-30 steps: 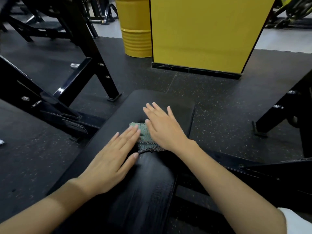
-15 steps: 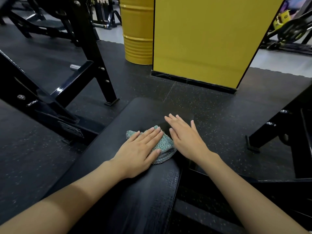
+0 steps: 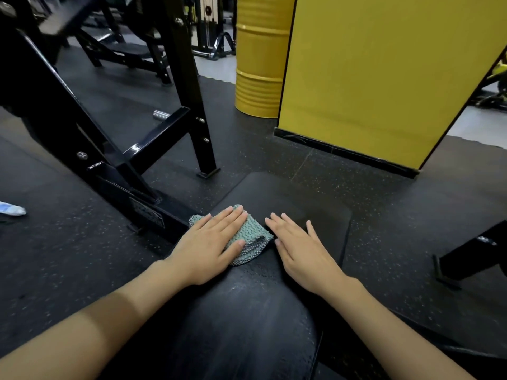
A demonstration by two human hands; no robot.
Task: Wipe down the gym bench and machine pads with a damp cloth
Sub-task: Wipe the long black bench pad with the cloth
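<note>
The folded teal-green knitted cloth (image 3: 250, 237) lies on the black padded vinyl gym bench (image 3: 290, 196), close to the bench's left edge and about midway along the part in view. The left hand (image 3: 211, 242) is flat on top of it, fingers straight and together, covering its near-left half. Its far-right corner pokes out toward the right hand (image 3: 301, 250).

The right hand is also flat, fingers straight and slightly spread. It rests on the bare pad just right of the cloth, with the thumb at the cloth's corner; whether they touch I cannot tell.

The bench's long axis runs from near to far, leaning a little right. The unwiped stretch probably lies beyond the fingertips, so the coming stroke likely pushes the cloth away along that axis, led by the left hand.

The only container is the ribbed yellow metal drum (image 3: 260, 64), far off beside the yellow pillar (image 3: 370, 78). Its top is out of frame, so its contents cannot be seen.
</note>
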